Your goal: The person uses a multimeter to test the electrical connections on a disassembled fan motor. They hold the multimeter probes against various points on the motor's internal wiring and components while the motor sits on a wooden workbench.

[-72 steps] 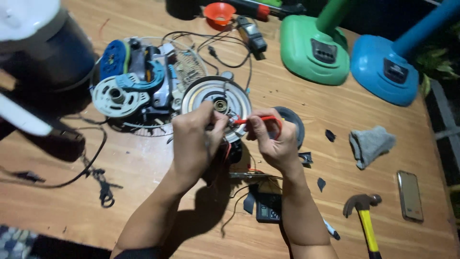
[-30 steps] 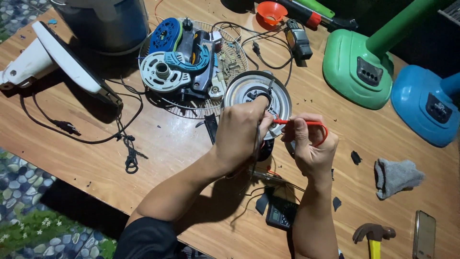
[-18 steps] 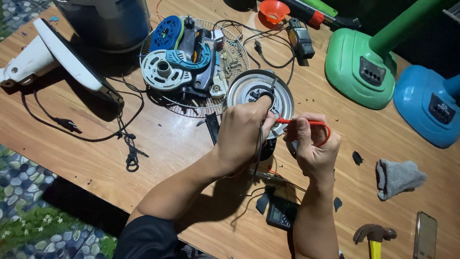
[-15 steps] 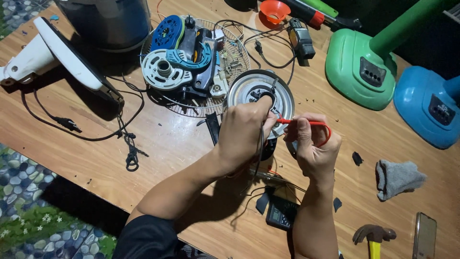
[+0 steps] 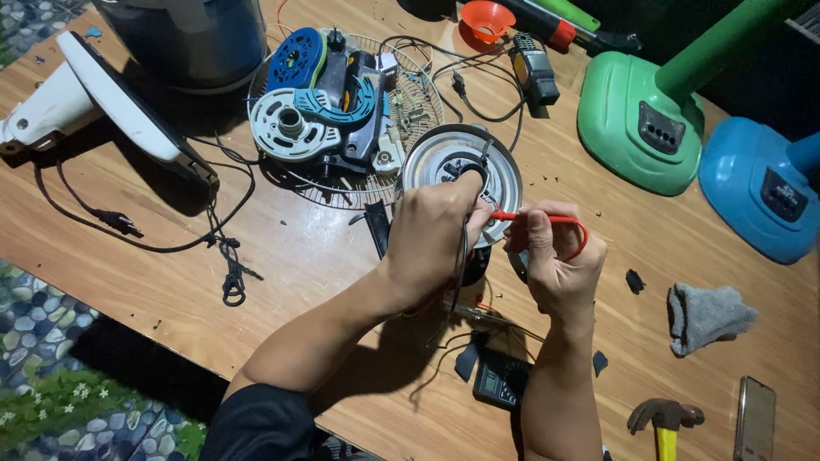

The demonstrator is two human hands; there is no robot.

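A green fan base [image 5: 653, 128], blue fan base [image 5: 756, 196], grey rag [image 5: 707, 314] and hammer [image 5: 664, 422] lie about.

A wooden table [image 5: 307, 256] is carrying fan bases [image 5: 649, 128], a wire grille [image 5: 342, 183], a hammer [image 5: 662, 418], a grey rag [image 5: 707, 314] and a meter [image 5: 502, 380].

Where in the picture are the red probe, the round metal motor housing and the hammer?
red probe [image 5: 547, 219], head view, its lead by the right hand.
round metal motor housing [image 5: 427, 162], head view, left rim.
hammer [image 5: 664, 416], head view, head.
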